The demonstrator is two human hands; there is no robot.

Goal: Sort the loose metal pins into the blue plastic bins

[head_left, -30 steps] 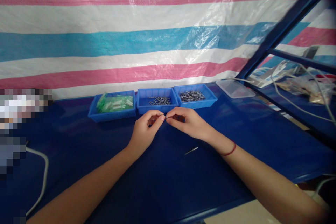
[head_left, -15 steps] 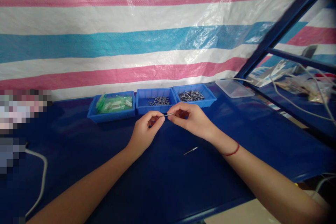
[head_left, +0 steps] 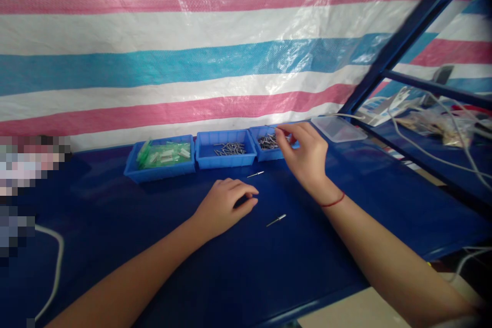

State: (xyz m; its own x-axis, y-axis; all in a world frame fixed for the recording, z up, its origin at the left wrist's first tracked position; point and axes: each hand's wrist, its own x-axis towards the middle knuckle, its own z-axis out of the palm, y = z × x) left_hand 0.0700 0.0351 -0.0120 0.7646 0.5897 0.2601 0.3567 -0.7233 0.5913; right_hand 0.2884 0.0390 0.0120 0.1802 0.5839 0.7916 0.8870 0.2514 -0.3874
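Observation:
Over the right blue bin (head_left: 265, 155) is my right hand (head_left: 307, 154), its thumb and forefinger pinched together. A thin metal pin, apparently a pop rivet (head_left: 270, 126), sticks out from those fingertips. My left hand (head_left: 226, 207) rests low over the table, thumb and fingers apart, with nothing between them. Just beyond its fingers lies one pop rivet (head_left: 255, 174), close to the middle bin. Another pop rivet (head_left: 276, 220) lies nearer to me, right of my left hand. Many metal rivets (head_left: 274, 140) fill the right bin, partly hidden by my right hand.
The middle blue bin (head_left: 226, 161) holds loose rivets (head_left: 230, 149). Green and clear plastic bags with white pieces (head_left: 167, 155) fill the left bin (head_left: 161, 171). A clear plastic lid (head_left: 338, 129) lies at the back right, beside a blue metal frame (head_left: 407, 43). A white cable (head_left: 59, 261) runs at left.
My hands have parted. The rivet held between them now lies near the middle bin. My left hand has drawn back and opened; my right hand has moved up and right to the right bin.

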